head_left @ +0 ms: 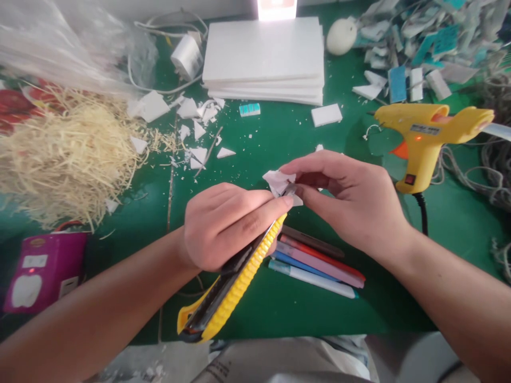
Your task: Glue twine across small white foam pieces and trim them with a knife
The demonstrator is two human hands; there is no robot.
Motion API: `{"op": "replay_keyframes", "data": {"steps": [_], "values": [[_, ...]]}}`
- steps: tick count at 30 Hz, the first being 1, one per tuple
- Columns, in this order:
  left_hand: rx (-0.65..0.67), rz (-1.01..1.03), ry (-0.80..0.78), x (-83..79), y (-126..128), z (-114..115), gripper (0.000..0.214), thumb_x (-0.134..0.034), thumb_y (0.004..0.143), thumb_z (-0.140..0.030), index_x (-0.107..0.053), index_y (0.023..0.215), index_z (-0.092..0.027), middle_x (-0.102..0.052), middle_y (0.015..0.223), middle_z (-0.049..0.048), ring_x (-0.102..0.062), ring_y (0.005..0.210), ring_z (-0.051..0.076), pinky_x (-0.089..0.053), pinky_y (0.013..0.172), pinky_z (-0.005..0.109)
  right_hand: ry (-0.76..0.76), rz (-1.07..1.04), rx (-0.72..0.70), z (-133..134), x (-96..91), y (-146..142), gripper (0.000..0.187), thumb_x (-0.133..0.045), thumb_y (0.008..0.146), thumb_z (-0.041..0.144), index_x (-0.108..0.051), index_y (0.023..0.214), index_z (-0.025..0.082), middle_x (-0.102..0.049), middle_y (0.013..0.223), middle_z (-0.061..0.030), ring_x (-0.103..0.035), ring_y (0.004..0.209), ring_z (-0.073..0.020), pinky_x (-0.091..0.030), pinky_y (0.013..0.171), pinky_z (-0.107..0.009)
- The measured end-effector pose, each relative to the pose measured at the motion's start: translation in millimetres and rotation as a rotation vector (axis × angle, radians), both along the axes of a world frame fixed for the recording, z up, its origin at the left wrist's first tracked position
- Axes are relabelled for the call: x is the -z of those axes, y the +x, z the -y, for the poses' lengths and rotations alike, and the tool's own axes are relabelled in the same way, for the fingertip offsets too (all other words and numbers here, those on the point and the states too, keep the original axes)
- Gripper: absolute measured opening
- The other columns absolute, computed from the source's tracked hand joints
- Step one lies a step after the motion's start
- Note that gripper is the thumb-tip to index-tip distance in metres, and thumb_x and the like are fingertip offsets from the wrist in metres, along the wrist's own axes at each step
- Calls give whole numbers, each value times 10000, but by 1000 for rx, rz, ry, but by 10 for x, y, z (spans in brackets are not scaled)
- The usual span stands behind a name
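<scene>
My left hand (pixel 231 221) is closed around a yellow and black utility knife (pixel 239 284), its blade end pointing away from me to the upper right. Between the thumb and fingers of my right hand (pixel 351 197) is a small piece of white foam (pixel 275 180) with an uneven edge. The knife's blade meets the foam, and my left thumb lies close beside it; the exact contact is partly hidden by my fingers. Below my hands several markers (pixel 319 266) with coloured barrels lie side by side on the green table (pixel 255 319).
A stack of white foam sheets (pixel 263 58) stands at the back under a lamp (pixel 277 8). To the right lies a yellow glue gun (pixel 427 138) with its light lit. Foam scraps (pixel 194 109), straw (pixel 67 154) and a purple box (pixel 46 271) are on the left.
</scene>
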State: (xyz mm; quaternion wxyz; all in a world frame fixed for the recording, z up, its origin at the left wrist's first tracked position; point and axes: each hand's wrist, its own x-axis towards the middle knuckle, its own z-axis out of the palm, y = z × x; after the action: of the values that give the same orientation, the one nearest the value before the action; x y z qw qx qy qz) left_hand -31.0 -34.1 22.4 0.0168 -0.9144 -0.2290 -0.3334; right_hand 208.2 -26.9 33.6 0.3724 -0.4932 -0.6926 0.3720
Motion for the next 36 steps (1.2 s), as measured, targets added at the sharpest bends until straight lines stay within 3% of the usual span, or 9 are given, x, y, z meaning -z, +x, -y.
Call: {"op": "replay_keyframes", "data": {"steps": [6,36], "values": [[-13,3,-8,-23,-18,7,311,-702,1040,-102,-700,1351,-123,-861,1163,68,-784,933,123,-658,837,281,51,42,11,-8,-11,3,310,-735,936,71,-874,1105,290,-852,1034,5,-768,866,-154,-680,816,-294],[-34,-13,-9,7,8,22,288,-663,1102,-152,-690,1385,-108,-846,1208,82,-776,960,127,-615,825,292,120,87,-4,-17,5,19,322,-706,953,65,-864,1135,279,-851,1046,-6,-751,865,-160,-667,796,-305]]}}
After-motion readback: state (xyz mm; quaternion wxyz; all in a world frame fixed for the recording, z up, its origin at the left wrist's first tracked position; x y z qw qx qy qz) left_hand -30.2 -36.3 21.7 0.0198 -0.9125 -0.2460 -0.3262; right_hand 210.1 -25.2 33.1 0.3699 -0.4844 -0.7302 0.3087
